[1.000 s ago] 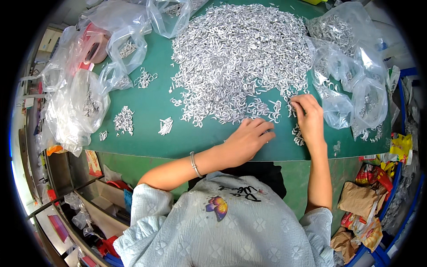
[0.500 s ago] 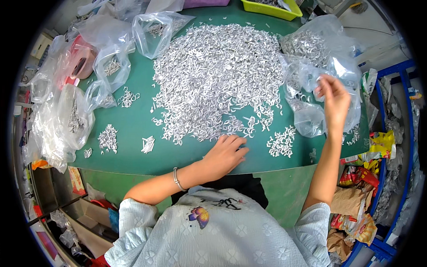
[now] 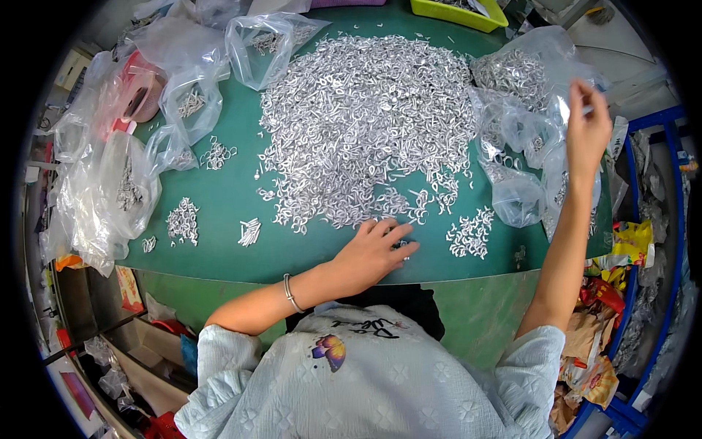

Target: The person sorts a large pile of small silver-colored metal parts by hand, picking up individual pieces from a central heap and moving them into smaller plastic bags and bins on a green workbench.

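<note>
A: Big heap of silvery pieces [image 3: 365, 139], middle of the table [image 3: 307, 256], and a small pile [image 3: 470, 233] sits near right of it, in full view now!

B: Because the right hand [image 3: 589, 128] has left it! A second ago it worked right beside that pile; now it's up and away, far right.

A: And its grip?

B: Fingertips drawn close together; I can't tell whether a piece sits between them.

A: The left hand [image 3: 376, 252]?

B: Hasn't budged from the heap's near edge. Fingers loosely bent, and what's under them I can't tell.

A: So only one hand is at the pieces, I'd judge.

B: Yes, the other's over the right edge of the clear bags [image 3: 521, 201], contact unclear. Beyond, far side: a yellow-green tray [image 3: 461, 16].
</note>
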`<act>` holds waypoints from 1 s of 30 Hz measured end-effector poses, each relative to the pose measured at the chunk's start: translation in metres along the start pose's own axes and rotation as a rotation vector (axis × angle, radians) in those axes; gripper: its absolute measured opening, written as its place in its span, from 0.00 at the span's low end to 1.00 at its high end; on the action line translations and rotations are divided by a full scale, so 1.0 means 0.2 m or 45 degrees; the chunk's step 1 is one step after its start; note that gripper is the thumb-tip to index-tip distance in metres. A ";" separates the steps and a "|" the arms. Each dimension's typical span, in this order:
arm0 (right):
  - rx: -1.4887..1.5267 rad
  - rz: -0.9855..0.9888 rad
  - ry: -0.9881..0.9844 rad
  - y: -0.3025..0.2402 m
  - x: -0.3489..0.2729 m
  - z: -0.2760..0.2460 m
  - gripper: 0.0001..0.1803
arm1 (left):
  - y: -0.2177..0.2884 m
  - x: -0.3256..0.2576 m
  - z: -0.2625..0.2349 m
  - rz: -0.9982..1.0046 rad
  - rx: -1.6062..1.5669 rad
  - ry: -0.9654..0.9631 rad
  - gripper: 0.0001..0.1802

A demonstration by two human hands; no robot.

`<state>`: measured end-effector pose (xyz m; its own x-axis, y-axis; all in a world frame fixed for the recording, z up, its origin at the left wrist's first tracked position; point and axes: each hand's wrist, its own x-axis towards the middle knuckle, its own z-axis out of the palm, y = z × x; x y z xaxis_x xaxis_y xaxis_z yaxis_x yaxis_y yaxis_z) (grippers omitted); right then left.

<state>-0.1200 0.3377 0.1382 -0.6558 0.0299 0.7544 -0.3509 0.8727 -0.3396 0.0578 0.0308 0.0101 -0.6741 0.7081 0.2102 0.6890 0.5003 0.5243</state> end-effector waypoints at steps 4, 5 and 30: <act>0.167 -0.110 -0.838 -0.31 -0.49 -0.09 0.12 | -0.01 -0.03 0.02 0.036 0.004 0.001 0.23; 0.143 -0.197 -1.024 -0.34 -0.56 -0.07 0.12 | -0.03 -0.03 0.02 0.030 -0.020 0.014 0.23; 0.527 0.112 -1.179 -0.19 -0.23 0.05 0.09 | -0.23 0.32 0.05 -0.220 0.139 0.248 0.07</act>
<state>-0.0838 0.2978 0.1113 -0.8884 -0.4568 0.0455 -0.3652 0.6432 -0.6730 -0.0136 0.0572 -0.0081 -0.8150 0.5041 0.2857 0.5772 0.6634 0.4761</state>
